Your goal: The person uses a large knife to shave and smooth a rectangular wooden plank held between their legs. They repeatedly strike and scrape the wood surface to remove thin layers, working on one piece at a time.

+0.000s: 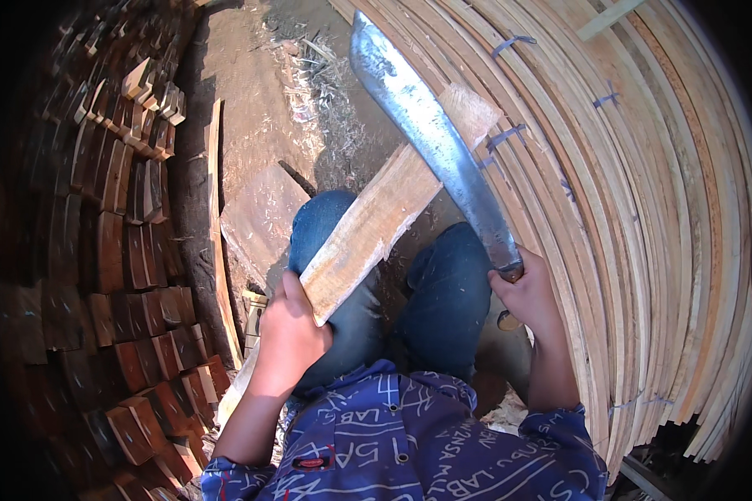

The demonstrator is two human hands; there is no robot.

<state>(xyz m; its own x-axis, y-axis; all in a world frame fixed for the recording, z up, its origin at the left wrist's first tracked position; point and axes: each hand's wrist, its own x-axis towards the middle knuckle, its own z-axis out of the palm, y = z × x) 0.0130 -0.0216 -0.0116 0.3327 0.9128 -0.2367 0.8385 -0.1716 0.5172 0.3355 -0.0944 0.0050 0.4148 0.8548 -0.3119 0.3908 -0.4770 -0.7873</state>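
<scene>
My left hand (pixel 290 334) is closed round the near end of a rough wooden board (pixel 372 213), which slants away over my knees to the upper right. One long edge of the board is ragged and splintered. In my right hand (pixel 530 292) is the handle of a machete (pixel 434 138), its broad, worn steel blade pointing up and to the left. The blade crosses over the far part of the board; whether it touches the wood I cannot tell. My fingers hide much of the handle.
Stacked wooden blocks (pixel 134 351) fill the left side. Long strips of timber (pixel 643 209), tied with blue bands, lie along the right. A flat wooden slab (pixel 263 217) and a thin upright strip (pixel 216 225) are beyond my left knee. Shavings litter the ground (pixel 313 92) ahead.
</scene>
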